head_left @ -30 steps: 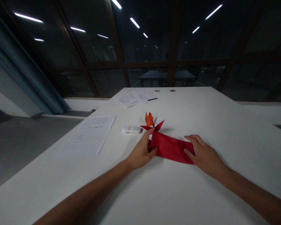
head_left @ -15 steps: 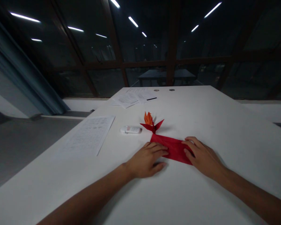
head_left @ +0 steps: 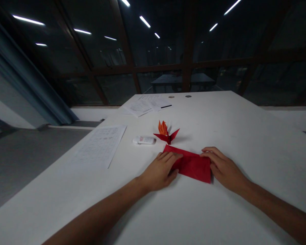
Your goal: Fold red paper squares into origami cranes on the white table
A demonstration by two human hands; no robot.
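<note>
A folded sheet of red paper [head_left: 193, 166] lies at a slant on the white table, its near flap slightly raised. My left hand [head_left: 162, 172] grips its left end, fingers over the top and thumb at the near edge. My right hand [head_left: 225, 170] holds the right end, with fingertips at the far corner and the thumb mostly hidden along the short edge. Just beyond the sheet stands a red paper crane [head_left: 167, 136] with spread wings. An orange paper crane [head_left: 162, 128] is right behind it, partly covered by the red one.
A white capped bottle or correction-fluid container [head_left: 144, 140] lies left of the cranes. Printed sheets [head_left: 99, 146] are at the table's left edge, and more papers [head_left: 142, 104] with a black strip [head_left: 166, 106] lie farther back. Two round discs [head_left: 188, 96] sit near the far edge.
My right hand has slid outward to the paper's right edge. The left thumb has come in against the near edge. More of the red surface shows, and its near edge has shifted toward me.
</note>
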